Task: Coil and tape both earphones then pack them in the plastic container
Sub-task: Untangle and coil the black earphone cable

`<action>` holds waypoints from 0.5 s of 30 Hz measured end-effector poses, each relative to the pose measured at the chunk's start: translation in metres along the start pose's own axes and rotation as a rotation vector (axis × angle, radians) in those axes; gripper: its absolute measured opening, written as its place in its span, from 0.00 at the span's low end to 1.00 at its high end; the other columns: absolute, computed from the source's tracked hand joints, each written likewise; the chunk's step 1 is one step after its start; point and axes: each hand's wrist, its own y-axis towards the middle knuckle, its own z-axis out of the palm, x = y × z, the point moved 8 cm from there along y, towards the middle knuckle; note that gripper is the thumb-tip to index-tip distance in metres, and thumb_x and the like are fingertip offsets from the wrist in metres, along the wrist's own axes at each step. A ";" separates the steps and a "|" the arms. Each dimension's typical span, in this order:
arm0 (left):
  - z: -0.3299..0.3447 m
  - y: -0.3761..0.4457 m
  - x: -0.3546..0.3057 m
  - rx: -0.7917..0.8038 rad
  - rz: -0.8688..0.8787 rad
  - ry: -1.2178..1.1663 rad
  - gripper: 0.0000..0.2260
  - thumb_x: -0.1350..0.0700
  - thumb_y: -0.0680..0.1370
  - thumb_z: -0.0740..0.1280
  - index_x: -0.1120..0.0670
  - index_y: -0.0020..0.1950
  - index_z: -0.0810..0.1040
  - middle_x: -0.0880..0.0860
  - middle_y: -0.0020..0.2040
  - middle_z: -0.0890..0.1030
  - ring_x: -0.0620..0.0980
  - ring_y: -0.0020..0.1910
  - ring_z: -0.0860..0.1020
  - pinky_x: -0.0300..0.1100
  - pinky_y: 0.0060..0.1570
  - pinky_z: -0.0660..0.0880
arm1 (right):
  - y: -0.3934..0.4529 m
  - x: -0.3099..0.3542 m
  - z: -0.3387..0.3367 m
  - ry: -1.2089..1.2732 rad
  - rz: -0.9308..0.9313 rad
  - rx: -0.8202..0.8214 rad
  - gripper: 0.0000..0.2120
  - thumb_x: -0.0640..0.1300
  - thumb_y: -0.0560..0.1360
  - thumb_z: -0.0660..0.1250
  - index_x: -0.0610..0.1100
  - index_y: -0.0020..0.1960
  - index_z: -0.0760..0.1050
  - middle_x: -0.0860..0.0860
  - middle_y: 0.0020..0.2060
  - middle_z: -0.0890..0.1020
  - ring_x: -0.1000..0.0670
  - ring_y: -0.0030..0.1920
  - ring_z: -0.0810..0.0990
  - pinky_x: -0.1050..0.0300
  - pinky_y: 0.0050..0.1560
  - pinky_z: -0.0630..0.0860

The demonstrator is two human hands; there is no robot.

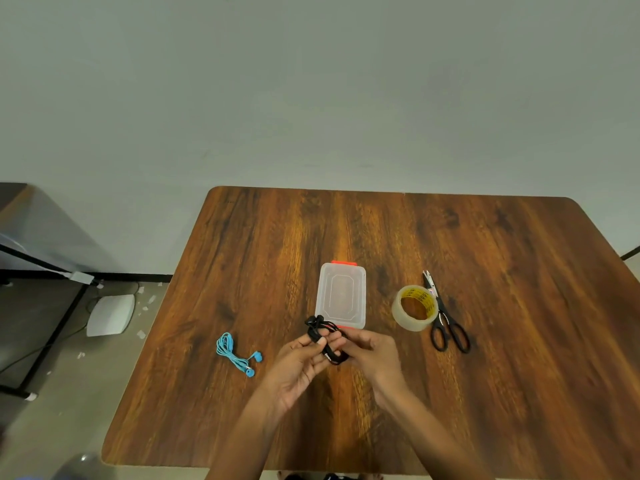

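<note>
Black earphones [320,332] are bunched in loops between both my hands, just in front of the plastic container. My left hand [299,365] holds the bundle with thumb and fingers curled round it. My right hand [369,353] pinches the cord from the right side. The clear plastic container [341,295], lid on with red clips, lies on the wooden table [485,341] beyond my hands. Blue earphones [235,355] lie loosely gathered on the table to the left. A roll of clear tape [415,307] stands right of the container, with black scissors [446,323] beside it.
The table's left edge drops to the floor, where a white flat device [110,315] and a black metal frame [52,327] stand. A pale wall rises behind the table.
</note>
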 end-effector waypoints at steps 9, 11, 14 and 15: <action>-0.005 -0.008 0.003 -0.235 0.079 0.309 0.10 0.70 0.78 0.60 0.62 0.48 0.80 0.61 0.47 0.84 0.56 0.50 0.82 0.47 0.48 0.79 | -0.009 0.025 0.008 -0.448 -0.348 -0.068 0.11 0.37 0.75 0.68 0.48 0.54 0.82 0.59 0.48 0.82 0.64 0.49 0.79 0.78 0.48 0.71; -0.001 -0.008 0.004 -0.217 0.063 0.268 0.10 0.70 0.78 0.60 0.63 0.49 0.80 0.60 0.45 0.84 0.55 0.48 0.82 0.46 0.45 0.79 | -0.010 0.026 0.013 -0.522 -0.379 -0.034 0.11 0.37 0.75 0.67 0.47 0.55 0.82 0.57 0.50 0.82 0.62 0.51 0.79 0.77 0.51 0.71; 0.002 -0.007 0.007 -0.176 0.012 0.192 0.10 0.71 0.78 0.60 0.63 0.49 0.79 0.59 0.43 0.85 0.54 0.44 0.83 0.45 0.41 0.80 | -0.009 0.025 0.019 -0.640 -0.421 -0.010 0.12 0.36 0.75 0.67 0.46 0.57 0.81 0.54 0.53 0.82 0.62 0.53 0.77 0.78 0.53 0.69; 0.002 -0.006 0.008 -0.161 -0.007 0.158 0.09 0.71 0.78 0.60 0.64 0.50 0.79 0.59 0.42 0.84 0.53 0.43 0.84 0.45 0.39 0.80 | -0.009 0.025 0.021 -0.680 -0.430 -0.007 0.12 0.35 0.75 0.67 0.44 0.57 0.81 0.52 0.54 0.82 0.61 0.53 0.76 0.80 0.53 0.67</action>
